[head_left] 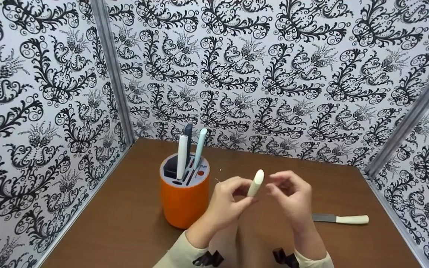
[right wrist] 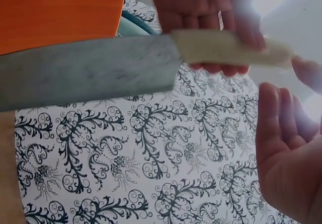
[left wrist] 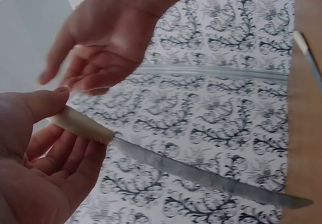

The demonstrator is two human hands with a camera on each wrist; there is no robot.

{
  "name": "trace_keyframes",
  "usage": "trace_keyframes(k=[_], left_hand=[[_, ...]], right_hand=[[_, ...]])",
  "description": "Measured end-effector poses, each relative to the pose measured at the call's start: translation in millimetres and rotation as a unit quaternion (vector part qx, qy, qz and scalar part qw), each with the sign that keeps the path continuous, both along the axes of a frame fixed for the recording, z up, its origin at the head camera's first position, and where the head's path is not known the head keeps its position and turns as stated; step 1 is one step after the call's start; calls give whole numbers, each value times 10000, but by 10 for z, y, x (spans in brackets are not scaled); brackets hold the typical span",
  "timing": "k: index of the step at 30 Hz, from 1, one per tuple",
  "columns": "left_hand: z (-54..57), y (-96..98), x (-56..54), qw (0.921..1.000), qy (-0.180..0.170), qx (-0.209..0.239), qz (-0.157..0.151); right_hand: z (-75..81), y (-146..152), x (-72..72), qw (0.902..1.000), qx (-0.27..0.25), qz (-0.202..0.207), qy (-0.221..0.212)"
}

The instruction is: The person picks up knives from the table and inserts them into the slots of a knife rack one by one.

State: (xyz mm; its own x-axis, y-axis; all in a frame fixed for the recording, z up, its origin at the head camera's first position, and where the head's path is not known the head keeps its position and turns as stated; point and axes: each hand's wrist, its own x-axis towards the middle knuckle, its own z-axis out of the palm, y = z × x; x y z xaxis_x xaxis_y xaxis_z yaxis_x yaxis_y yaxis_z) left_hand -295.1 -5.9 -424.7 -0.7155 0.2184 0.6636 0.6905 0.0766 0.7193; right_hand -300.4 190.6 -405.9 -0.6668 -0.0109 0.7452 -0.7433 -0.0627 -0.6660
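Observation:
My left hand (head_left: pixel 227 201) holds a broad-bladed kitchen knife by its cream handle (head_left: pixel 256 183), pinched between thumb and fingers. The handle's end points up in the head view, while the grey blade (right wrist: pixel 90 73) extends downward toward the table. Close by on the right is my right hand (head_left: pixel 293 195), its fingers loosely bent around nothing. In the right wrist view its thumb is near the handle's end; I cannot tell whether it touches. An orange knife block (head_left: pixel 184 203) stands left of my hands, with a white-handled (head_left: pixel 182 156), a dark-handled and a light-blue-handled (head_left: pixel 201 145) piece upright in it.
Another knife (head_left: pixel 352 219) with a cream handle lies on the brown table (head_left: pixel 125 208), its blade partly hidden behind my right wrist. Patterned panels (head_left: pixel 237 74) enclose the table at the back and both sides.

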Motion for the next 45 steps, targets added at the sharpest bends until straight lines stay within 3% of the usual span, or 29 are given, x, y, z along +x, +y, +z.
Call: trace_keyframes(k=[3,7,9,12,14,16,21,25,29,33,40,45], left_hand=[[77,-49,48,9995,259,166,29],[183,-138,111,9977,497,460,62],[225,-199,136,9961,626,612,94],[272,-316,168,9923,922,794,217],[300,-402,189,9887,1171,878,331],[329,-484,212,9844,1403,954,460],[407,-656,282,9723,1829,1371,481],[475,-785,320,9613,2167,1643,432],[539,-909,361,9531,2320,1889,460],[573,-1008,434,9463,2237,2280,505],[604,-1100,499,9298,2221,2814,836],[606,-1123,481,9246,2250,2901,1020]], right_hand=[[-13,75,-72,9987,-330,-349,-156],[-136,189,-309,9894,-479,-969,-974],[-255,213,-470,9824,-106,-1286,-1354],[-491,163,-698,9677,962,-1596,-1700],[-657,65,-801,9589,1542,-1538,-1818],[-803,-79,-857,9573,1776,-1178,-1953],[-1034,-550,-841,9581,1720,97,-2288],[-1133,-908,-776,9568,1874,593,-2140],[-1212,-1171,-708,9556,2022,547,-2073],[-1284,-1326,-645,9484,1998,577,-2393],[-1332,-1399,-600,9559,1826,551,-2234],[-1338,-1384,-621,9559,1928,407,-2179]])
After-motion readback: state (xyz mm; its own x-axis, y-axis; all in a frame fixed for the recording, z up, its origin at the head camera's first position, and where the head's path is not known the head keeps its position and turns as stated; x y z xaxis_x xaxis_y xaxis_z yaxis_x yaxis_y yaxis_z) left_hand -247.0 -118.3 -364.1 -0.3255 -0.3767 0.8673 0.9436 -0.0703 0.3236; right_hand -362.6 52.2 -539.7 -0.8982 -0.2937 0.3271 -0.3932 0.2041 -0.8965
